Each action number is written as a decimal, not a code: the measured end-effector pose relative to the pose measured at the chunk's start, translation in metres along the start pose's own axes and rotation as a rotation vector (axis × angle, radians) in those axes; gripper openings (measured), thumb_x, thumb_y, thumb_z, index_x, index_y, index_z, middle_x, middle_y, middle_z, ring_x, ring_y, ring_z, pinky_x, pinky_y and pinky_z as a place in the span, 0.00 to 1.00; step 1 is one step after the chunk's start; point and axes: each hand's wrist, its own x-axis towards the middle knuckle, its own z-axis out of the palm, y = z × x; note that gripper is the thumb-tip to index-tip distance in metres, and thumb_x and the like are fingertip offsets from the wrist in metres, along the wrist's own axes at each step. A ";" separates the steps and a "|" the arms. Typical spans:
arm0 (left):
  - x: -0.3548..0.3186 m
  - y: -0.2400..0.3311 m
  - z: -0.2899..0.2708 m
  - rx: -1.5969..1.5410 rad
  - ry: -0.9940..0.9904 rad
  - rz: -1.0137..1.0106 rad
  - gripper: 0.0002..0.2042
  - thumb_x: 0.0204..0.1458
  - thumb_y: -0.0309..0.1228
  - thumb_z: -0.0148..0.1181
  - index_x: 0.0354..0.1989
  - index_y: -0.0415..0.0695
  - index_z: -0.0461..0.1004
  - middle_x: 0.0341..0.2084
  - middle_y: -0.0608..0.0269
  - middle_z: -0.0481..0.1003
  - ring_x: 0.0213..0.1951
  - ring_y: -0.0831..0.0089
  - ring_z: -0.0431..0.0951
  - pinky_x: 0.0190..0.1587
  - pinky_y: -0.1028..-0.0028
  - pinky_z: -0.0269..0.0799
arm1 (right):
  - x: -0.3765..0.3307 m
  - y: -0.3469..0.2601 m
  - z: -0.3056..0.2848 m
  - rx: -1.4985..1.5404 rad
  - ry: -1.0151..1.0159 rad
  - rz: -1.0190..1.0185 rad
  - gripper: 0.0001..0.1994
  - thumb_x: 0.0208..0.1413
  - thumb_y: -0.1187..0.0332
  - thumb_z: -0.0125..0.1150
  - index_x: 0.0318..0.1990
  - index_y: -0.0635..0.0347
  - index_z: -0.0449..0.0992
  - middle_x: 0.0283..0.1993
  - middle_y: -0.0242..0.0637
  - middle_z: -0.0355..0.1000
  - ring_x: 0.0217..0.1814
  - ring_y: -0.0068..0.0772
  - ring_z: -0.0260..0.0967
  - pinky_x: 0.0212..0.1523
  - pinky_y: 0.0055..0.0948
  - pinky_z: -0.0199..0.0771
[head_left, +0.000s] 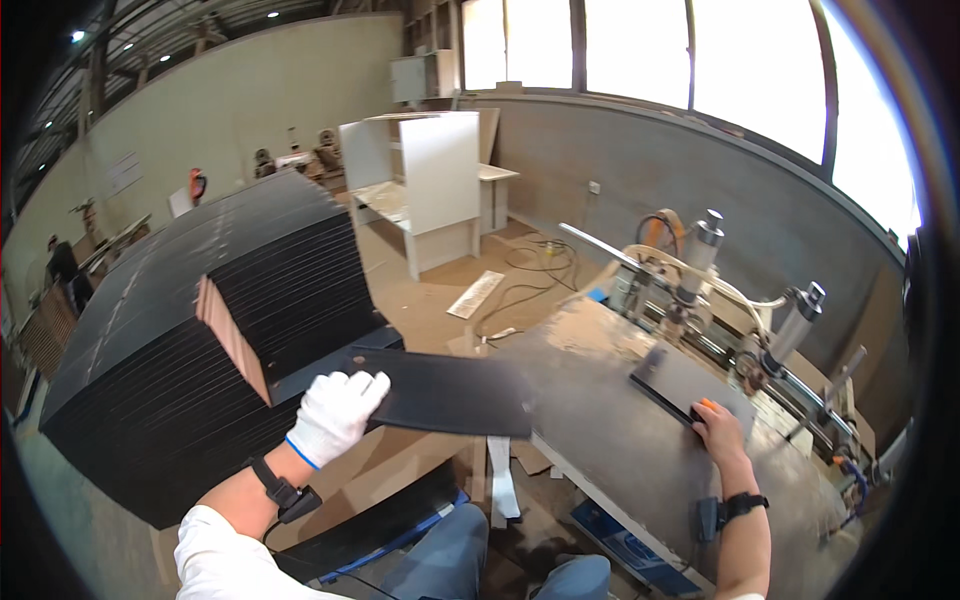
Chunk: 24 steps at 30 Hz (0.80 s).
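Observation:
My left hand (338,412), in a white knitted glove, grips one end of a flat black board (455,392). The board reaches rightward, its far end over the edge of a metal-topped worktable (600,425). Bare and curled, my right hand (721,436) is at the near corner of a second dark board (690,385) lying on that table. A small orange thing (708,404) shows at its fingertips; what the fingers hold is partly hidden. Beyond this board stand machine heads with upright metal cylinders (704,240).
A tall stack of black boards (190,340) stands at left, with reddish-edged pieces (232,338) against it. White panel furniture (440,170) is farther back. Cables (545,265) and a pale strip (476,295) lie on the floor. A blue box (640,548) is under the table.

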 end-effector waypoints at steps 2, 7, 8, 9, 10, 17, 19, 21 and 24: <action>-0.018 -0.024 0.000 0.133 -0.069 -0.131 0.23 0.40 0.25 0.60 0.50 0.47 0.72 0.30 0.60 0.72 0.31 0.60 0.74 0.33 0.62 0.68 | -0.001 0.000 0.004 -0.010 0.005 -0.010 0.22 0.53 0.65 0.68 0.57 0.45 0.76 0.61 0.37 0.73 0.67 0.43 0.66 0.63 0.39 0.69; -0.055 -0.072 0.026 0.294 -0.320 -0.412 0.25 0.49 0.34 0.66 0.57 0.46 0.69 0.38 0.58 0.73 0.40 0.58 0.75 0.40 0.60 0.72 | -0.020 -0.035 -0.013 -0.090 0.087 -0.031 0.25 0.52 0.65 0.68 0.60 0.51 0.73 0.62 0.42 0.72 0.69 0.51 0.62 0.66 0.41 0.65; -0.060 -0.078 0.036 0.283 -0.420 -0.489 0.29 0.47 0.39 0.69 0.58 0.45 0.68 0.40 0.56 0.73 0.42 0.57 0.75 0.43 0.59 0.72 | -0.028 -0.051 -0.019 -0.059 0.136 -0.087 0.26 0.51 0.66 0.69 0.60 0.53 0.72 0.62 0.44 0.71 0.70 0.54 0.61 0.68 0.43 0.63; -0.065 -0.082 0.046 0.247 -0.459 -0.540 0.30 0.48 0.42 0.69 0.58 0.42 0.67 0.41 0.54 0.74 0.44 0.55 0.76 0.45 0.58 0.73 | -0.037 -0.069 -0.027 -0.037 0.141 -0.095 0.28 0.50 0.67 0.69 0.61 0.55 0.72 0.63 0.46 0.70 0.71 0.56 0.59 0.70 0.44 0.61; -0.069 -0.087 0.056 0.204 -0.536 -0.591 0.32 0.49 0.45 0.68 0.58 0.40 0.66 0.42 0.52 0.75 0.45 0.53 0.76 0.46 0.57 0.74 | -0.052 -0.085 -0.038 0.022 0.209 -0.209 0.28 0.49 0.68 0.69 0.60 0.56 0.72 0.63 0.47 0.70 0.70 0.57 0.60 0.69 0.45 0.62; -0.022 -0.143 0.086 -0.038 -0.836 -0.632 0.26 0.30 0.44 0.68 0.33 0.32 0.82 0.36 0.36 0.80 0.41 0.48 0.83 0.43 0.58 0.80 | -0.276 -0.126 -0.056 0.247 0.474 -0.230 0.17 0.46 0.71 0.71 0.46 0.59 0.80 0.43 0.40 0.80 0.48 0.49 0.78 0.49 0.39 0.81; -0.003 -0.128 0.079 0.097 -0.875 -0.574 0.18 0.40 0.32 0.66 0.40 0.34 0.81 0.42 0.38 0.79 0.45 0.47 0.81 0.46 0.60 0.79 | -0.376 -0.113 -0.036 0.158 0.460 0.222 0.18 0.47 0.70 0.72 0.47 0.60 0.79 0.44 0.42 0.79 0.48 0.50 0.77 0.48 0.40 0.80; 0.020 -0.097 0.067 0.237 -0.967 -0.388 0.24 0.48 0.46 0.60 0.47 0.38 0.78 0.45 0.41 0.78 0.47 0.48 0.79 0.49 0.57 0.77 | -0.482 -0.100 -0.015 -0.014 0.374 0.782 0.26 0.48 0.67 0.73 0.56 0.61 0.74 0.52 0.48 0.75 0.54 0.55 0.72 0.55 0.42 0.74; 0.077 -0.013 0.056 0.147 -0.676 -0.041 0.29 0.57 0.55 0.57 0.57 0.43 0.74 0.50 0.47 0.77 0.51 0.50 0.77 0.53 0.57 0.74 | -0.620 -0.100 0.016 -0.232 0.132 1.705 0.45 0.47 0.50 0.74 0.68 0.63 0.58 0.69 0.55 0.60 0.71 0.60 0.54 0.67 0.59 0.57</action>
